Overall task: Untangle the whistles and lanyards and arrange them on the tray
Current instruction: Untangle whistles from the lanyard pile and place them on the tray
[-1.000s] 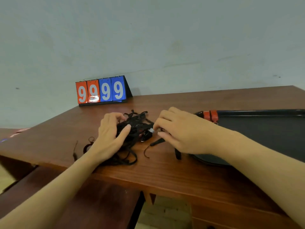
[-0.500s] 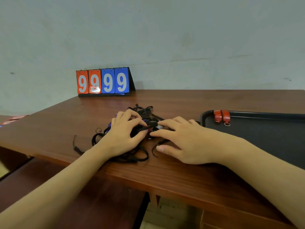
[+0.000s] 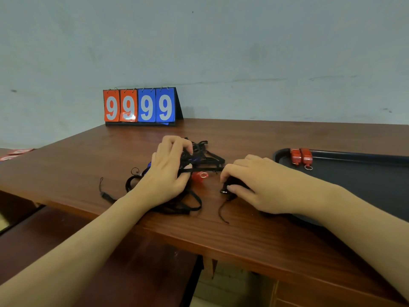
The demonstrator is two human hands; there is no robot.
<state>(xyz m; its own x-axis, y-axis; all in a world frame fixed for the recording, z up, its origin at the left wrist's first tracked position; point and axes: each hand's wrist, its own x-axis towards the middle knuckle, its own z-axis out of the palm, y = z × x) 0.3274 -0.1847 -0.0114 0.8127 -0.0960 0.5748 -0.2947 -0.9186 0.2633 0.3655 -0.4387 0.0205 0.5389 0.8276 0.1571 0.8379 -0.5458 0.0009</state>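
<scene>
A heap of lanyards (image 3: 194, 160) lies in the middle of the tabletop (image 3: 254, 138). The left hand (image 3: 166, 171) rests on the heap. The right hand (image 3: 261, 185) is just to its right. The tray (image 3: 354, 180) sits on the right, with two whistles (image 3: 301, 156) in its far corner. The scoreboard (image 3: 141, 106) stands behind, by the wall (image 3: 243, 52)

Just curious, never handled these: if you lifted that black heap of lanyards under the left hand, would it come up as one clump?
Probably as one clump: the black lanyards loop through each other. They look floppy, lying limp on the table, so ends would dangle. The red whistle among them might get dragged along.
</scene>
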